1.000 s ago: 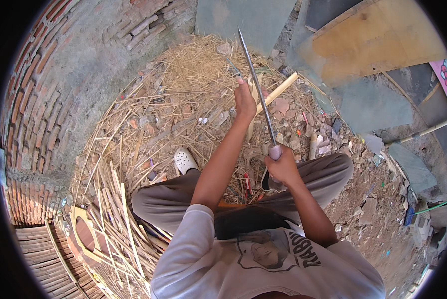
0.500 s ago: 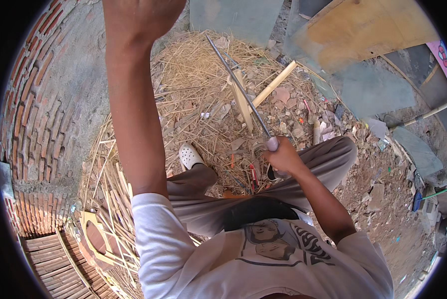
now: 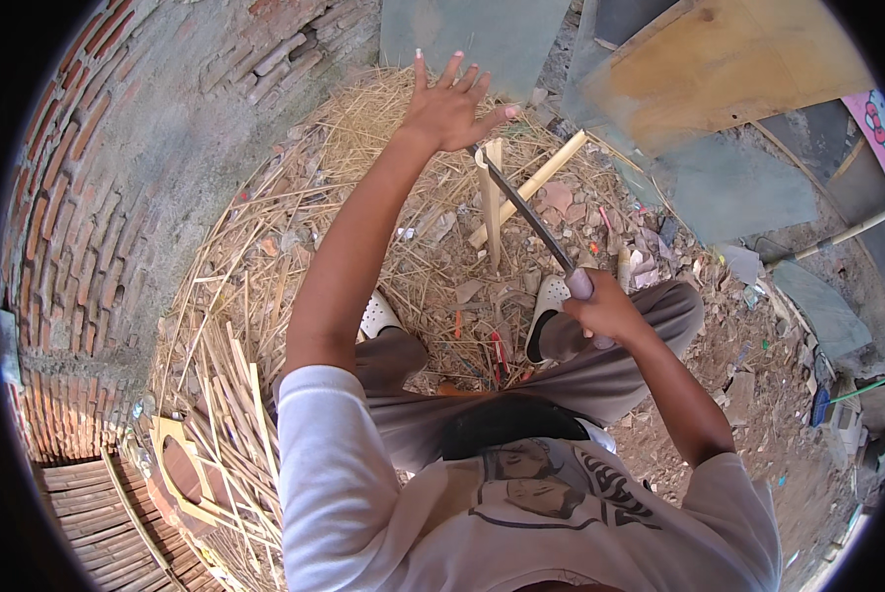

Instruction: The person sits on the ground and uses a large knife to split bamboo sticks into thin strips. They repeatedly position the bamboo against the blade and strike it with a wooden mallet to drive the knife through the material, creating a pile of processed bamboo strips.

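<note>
My right hand (image 3: 605, 306) is closed around the purplish-grey handle of a long machete (image 3: 536, 217). Its dark, narrow blade slants up and to the left, meeting the top end of a split bamboo piece (image 3: 492, 217) that stands roughly upright. My left hand (image 3: 444, 113) hovers by the blade's far end with fingers spread and nothing in them. Whether the palm touches the blade is hidden. Just right of the upright piece, a second pale bamboo length (image 3: 543, 180) leans at a slant.
Straw and rubble (image 3: 265, 232) cover the ground. Bamboo sticks (image 3: 227, 419) are heaped at lower left, beside a brick wall (image 3: 57, 237). Grey sheets (image 3: 729, 187) and a tan board (image 3: 729, 64) lie at far right. My white clogs (image 3: 553, 294) flank the work spot.
My left hand has come down from the upper left to the blade's far end, fingers now spread. My right hand and the machete have shifted slightly right and nearer. The bamboo piece stands straighter.
</note>
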The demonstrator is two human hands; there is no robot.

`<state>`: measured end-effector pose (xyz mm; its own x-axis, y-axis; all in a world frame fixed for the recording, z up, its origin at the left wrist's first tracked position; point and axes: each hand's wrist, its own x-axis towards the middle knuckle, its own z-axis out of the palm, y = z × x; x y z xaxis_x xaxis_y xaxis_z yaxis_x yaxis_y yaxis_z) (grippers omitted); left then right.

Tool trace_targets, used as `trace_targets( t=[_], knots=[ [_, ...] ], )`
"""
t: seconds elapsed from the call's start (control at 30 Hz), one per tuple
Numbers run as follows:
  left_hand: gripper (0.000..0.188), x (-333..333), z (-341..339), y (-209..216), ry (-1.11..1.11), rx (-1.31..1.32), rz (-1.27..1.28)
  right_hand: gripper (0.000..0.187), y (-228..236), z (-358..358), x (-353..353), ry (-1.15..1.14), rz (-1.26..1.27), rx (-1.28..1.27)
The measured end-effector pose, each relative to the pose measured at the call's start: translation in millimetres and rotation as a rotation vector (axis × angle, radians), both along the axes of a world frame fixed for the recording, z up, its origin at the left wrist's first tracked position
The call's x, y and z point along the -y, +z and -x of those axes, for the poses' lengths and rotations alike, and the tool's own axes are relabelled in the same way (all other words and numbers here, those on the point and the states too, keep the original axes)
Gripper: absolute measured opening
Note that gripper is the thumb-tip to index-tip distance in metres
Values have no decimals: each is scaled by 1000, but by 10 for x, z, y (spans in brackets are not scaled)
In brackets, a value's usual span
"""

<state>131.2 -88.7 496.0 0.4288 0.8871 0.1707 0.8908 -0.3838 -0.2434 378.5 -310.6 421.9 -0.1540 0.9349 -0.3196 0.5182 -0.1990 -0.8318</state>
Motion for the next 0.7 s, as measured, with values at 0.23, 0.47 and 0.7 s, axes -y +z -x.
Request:
trace_targets(
  t=[0.23, 0.47, 0.7],
  knots=[
    [88, 127, 274, -415, -48, 241, 25, 16, 125, -32, 120, 143, 980, -879],
    [81, 451, 1216, -319, -32, 1427, 235, 11, -606, 510, 314, 103, 433, -463],
    [93, 1081, 979, -708, -21, 1382, 164, 22, -580, 428, -104, 29, 200, -4]
  ],
)
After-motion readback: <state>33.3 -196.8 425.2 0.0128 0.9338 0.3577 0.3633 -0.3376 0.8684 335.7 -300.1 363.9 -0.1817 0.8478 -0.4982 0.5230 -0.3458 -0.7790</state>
